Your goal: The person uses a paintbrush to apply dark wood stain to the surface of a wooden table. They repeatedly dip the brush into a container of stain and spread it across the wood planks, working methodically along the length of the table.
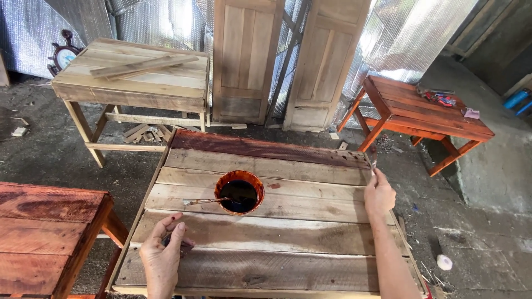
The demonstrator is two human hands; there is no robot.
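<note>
Looking down, we see our left hand [162,252] lying flat and released on the raw plank table [266,271], fingers over a small dark thing. Farther, our right hand [379,194] grasps a thin brush [373,161] at the table's right edge. Between them stands a bowl [239,191] of dark stain with another brush [204,201] leaning in it.

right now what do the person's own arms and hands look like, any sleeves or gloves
Both are bare: no gloves on the left hand or the right hand, and no sleeve shows along the right forearm as far as the picture's edge. No watch, ring or band can be made out. The left hand has dark reddish smudges on the fingertips, much like the stain in the bowl.
</note>
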